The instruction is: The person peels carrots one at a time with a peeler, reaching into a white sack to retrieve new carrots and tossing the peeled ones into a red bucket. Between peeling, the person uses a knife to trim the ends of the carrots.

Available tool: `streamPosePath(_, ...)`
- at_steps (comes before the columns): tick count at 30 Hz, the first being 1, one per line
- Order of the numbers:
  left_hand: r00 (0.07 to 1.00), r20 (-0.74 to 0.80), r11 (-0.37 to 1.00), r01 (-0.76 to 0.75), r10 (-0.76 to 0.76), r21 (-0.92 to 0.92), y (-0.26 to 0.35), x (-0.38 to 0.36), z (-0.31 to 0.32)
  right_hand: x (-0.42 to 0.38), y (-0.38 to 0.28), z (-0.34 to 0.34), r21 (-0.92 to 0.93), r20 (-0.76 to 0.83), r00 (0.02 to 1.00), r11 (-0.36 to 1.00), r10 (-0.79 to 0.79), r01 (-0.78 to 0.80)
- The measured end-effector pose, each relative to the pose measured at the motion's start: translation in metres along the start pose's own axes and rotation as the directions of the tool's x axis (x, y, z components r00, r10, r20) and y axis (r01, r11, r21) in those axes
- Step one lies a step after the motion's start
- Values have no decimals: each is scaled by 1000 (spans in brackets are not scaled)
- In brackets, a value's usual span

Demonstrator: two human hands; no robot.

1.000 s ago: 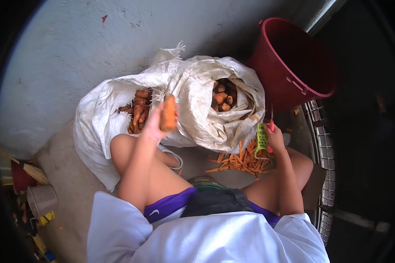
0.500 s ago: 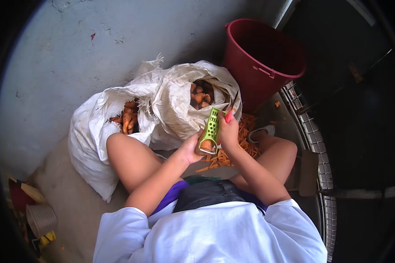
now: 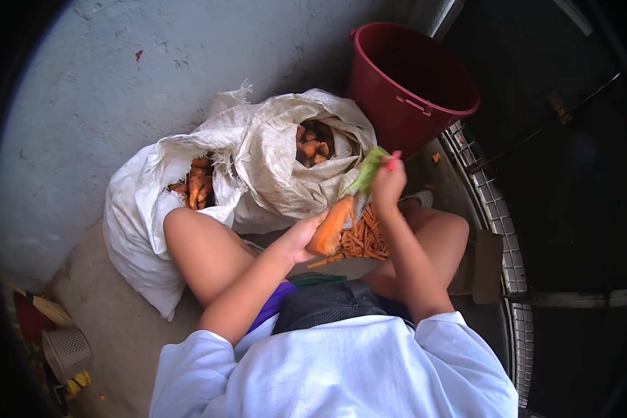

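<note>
My left hand (image 3: 302, 237) is closed around the lower end of a thick, bright orange root vegetable (image 3: 331, 227), which looks like a sweet potato. It slants up to the right. In my right hand (image 3: 389, 185) is a green hand grater (image 3: 367, 171), smeared by motion, just beyond the root's upper end. A red handle (image 3: 394, 160) pokes out of the same fist; any blade on it cannot be made out now. Below the hands, a pile of orange strips (image 3: 364, 240) lies on the floor between my legs.
Two white woven sacks, one left (image 3: 136, 216) and one in the middle (image 3: 272, 164), hold orange-brown roots. Behind them stands a deep red bucket (image 3: 411, 104) by the wall. A beige perforated basket (image 3: 67, 352) sits lower left. A tiled edge (image 3: 491, 188) curves along the right.
My right hand has moved up and right with the grater, off the root. The root's cut orange side now shows. My left hand keeps hold of it and has barely shifted.
</note>
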State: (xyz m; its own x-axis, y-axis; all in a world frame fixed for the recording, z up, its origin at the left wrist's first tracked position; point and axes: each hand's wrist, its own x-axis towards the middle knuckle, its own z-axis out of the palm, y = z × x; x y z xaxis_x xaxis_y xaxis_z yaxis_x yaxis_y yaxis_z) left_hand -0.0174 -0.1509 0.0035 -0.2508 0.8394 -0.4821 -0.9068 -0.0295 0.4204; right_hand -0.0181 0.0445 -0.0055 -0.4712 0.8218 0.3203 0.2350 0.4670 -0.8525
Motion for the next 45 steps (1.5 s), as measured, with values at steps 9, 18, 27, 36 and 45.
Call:
streamPosePath(9,990,140,969,62,-29,-238,5,29,-31,-24,-39,-6,273,290,949,939,126,-208)
streamPosePath(18,1000,-26,962,-19,12,-271,4,26,-20,-55,-48,11,254,380,919,944,102,-209)
streamPosePath(27,997,46,995,60,-64,77,16,16,-28,-31,-18,18,25,125,987,995,-100,97)
streamPosePath(36,996,-5,994,94,-95,-47,11,19,-21,-3,-17,10,280,256,961,943,107,-180)
streamPosePath(45,996,-80,975,-58,41,-216,6,27,-25,-63,-47,16,102,421,906,990,46,-98)
